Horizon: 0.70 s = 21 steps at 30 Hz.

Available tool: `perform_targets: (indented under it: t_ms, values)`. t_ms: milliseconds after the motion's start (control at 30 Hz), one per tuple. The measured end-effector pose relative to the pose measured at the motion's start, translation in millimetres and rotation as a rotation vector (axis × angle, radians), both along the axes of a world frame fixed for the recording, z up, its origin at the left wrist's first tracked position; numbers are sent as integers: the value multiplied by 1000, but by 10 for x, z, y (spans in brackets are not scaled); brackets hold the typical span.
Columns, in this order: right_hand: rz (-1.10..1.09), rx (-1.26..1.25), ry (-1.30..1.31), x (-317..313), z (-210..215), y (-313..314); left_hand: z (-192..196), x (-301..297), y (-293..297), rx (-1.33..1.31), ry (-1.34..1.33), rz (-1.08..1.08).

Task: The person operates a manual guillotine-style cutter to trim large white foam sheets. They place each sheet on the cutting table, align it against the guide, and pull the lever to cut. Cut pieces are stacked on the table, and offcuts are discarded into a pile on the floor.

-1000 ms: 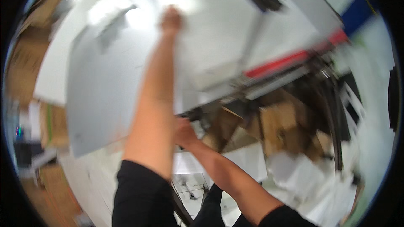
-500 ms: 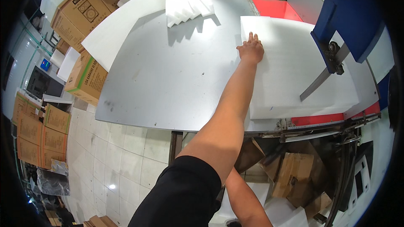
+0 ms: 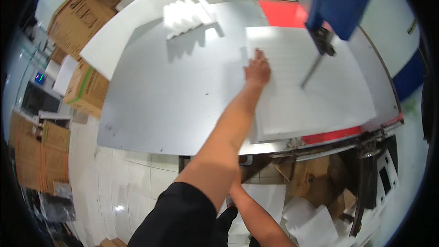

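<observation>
Resting flat on a seemingly uncut foam slab [image 3: 315, 105], the left hand [image 3: 258, 71] grips nothing, small foam pieces [image 3: 188, 17] look finished, and can't tell about the mostly hidden right hand [image 3: 235, 186].

Dark printing marks a cardboard box [image 3: 80, 20] at upper left and a green-striped carton [image 3: 93, 92] below it, blurred beyond reading.

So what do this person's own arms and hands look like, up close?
The left arm has a plain black sleeve ending partway along it, with no cuff, watch or band visible beyond. The left hand is ungloved. The right forearm is also uncovered; the right hand is mostly hidden.
</observation>
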State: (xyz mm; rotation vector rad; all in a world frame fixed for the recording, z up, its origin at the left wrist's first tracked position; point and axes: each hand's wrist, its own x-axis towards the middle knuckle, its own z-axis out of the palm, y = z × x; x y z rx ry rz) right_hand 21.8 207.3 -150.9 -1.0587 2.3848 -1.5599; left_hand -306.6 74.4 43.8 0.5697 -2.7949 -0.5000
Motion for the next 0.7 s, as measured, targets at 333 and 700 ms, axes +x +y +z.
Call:
perform_targets:
  t_ms: [333, 700]
  values:
    - [59, 329, 402, 1389, 20, 908, -109, 1529, 832, -105, 121, 39]
    - [160, -87, -25, 3065, 242, 2640, 185, 3580, 1823, -181, 81, 34]
